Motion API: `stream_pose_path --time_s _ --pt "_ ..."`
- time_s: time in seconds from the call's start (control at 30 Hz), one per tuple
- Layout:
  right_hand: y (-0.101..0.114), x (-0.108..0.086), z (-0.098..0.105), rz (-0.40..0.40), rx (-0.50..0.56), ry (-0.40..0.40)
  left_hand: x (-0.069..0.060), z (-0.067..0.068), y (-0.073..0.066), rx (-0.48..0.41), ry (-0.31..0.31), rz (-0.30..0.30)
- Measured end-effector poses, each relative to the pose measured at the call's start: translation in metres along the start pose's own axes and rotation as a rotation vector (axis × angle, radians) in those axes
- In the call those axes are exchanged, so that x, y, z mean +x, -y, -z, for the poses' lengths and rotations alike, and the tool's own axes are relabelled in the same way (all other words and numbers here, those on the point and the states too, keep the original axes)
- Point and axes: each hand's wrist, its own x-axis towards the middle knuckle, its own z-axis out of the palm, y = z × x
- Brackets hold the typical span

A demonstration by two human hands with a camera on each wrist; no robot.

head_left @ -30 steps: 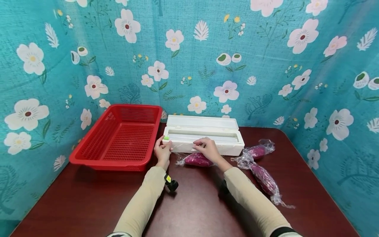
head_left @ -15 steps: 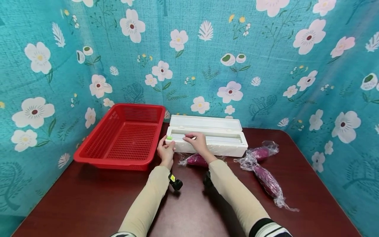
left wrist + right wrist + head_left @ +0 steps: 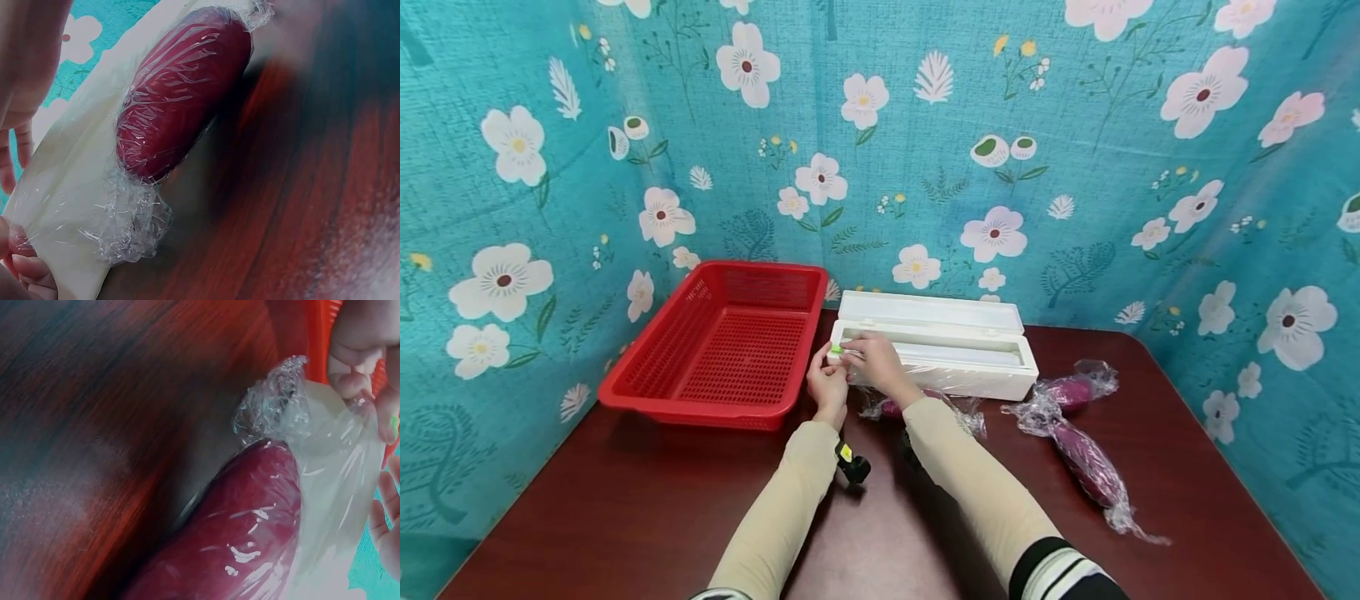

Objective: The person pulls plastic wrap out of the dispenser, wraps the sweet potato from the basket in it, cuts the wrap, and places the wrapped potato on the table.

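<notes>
On the table stands a long white cling film box (image 3: 951, 379) with its lid raised, a roll of film inside and a green slide cutter (image 3: 837, 349) at its left end. My left hand (image 3: 829, 385) pinches the edge of the clear cling film (image 3: 350, 462) at the box's front left corner. My right hand (image 3: 880, 360) reaches over the box, its fingertips close beside the cutter; whether they touch it is hidden. Against the box front lies a film-wrapped, purple-red elongated vegetable (image 3: 187, 94), partly covered by the right arm in the head view.
A red plastic basket (image 3: 715, 410) stands to the left of the box. Two more film-wrapped purple-red vegetables (image 3: 1090, 462) lie to the right on the dark red table (image 3: 647, 508). A flowered blue curtain (image 3: 895, 208) hangs behind and at both sides.
My right hand has moved left along the box, from its front middle to the cutter at the left end. The left hand has stayed at the box's left corner.
</notes>
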Motion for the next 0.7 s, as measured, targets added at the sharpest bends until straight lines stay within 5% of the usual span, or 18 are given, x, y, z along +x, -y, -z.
stream_pose_path --time_s 0.13,0.3,0.7 --pt "0.003 0.002 -0.004 0.051 -0.094 -0.018 0.001 0.0 0.0 0.037 -0.014 -0.01" --pt "0.004 0.004 -0.007 0.062 -0.073 -0.04 0.001 -0.001 0.001 0.019 -0.021 -0.021" --pt "0.006 0.01 -0.015 -0.138 0.169 -0.102 0.0 -0.001 -0.001 0.028 -0.038 -0.021"
